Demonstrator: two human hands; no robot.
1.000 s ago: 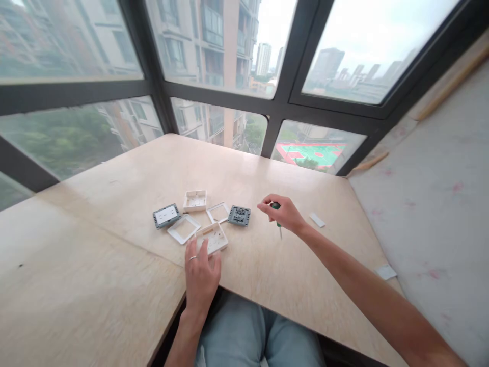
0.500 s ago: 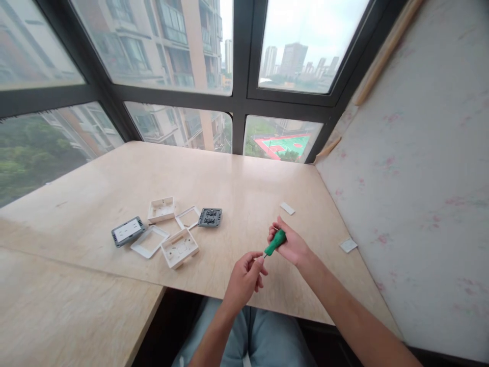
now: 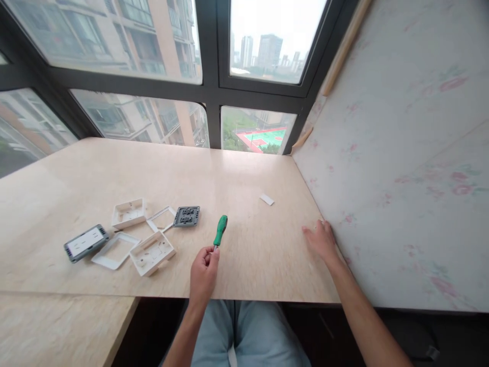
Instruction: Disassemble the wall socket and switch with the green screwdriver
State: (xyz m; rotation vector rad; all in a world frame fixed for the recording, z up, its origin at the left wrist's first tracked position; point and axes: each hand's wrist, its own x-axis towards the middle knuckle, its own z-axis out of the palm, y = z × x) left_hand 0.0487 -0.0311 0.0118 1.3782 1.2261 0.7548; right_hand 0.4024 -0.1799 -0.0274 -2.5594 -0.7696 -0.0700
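My left hand (image 3: 204, 270) grips a screwdriver by its metal shaft, its green handle (image 3: 220, 232) pointing up and away from me. Over by the wall, my right hand (image 3: 323, 239) reaches down to the tabletop with thumb and fingers apart. No object shows in it; what lies beneath the palm and fingers is hidden. A small white plate (image 3: 267, 199) lies flat on the table, farther back and left of the right hand.
To the left lie two white mounting boxes (image 3: 129, 213), two white frames (image 3: 115, 251), a grey-edged white socket panel (image 3: 86, 242) and a dark switch module (image 3: 187, 216). Windows (image 3: 263, 43) border the table (image 3: 244, 176) behind; a flowered wall (image 3: 385, 153) stands at right.
My right hand has let go of the green handle and moved right to the table by the wall, where a white piece was lying. The left hand keeps the screwdriver, now more upright.
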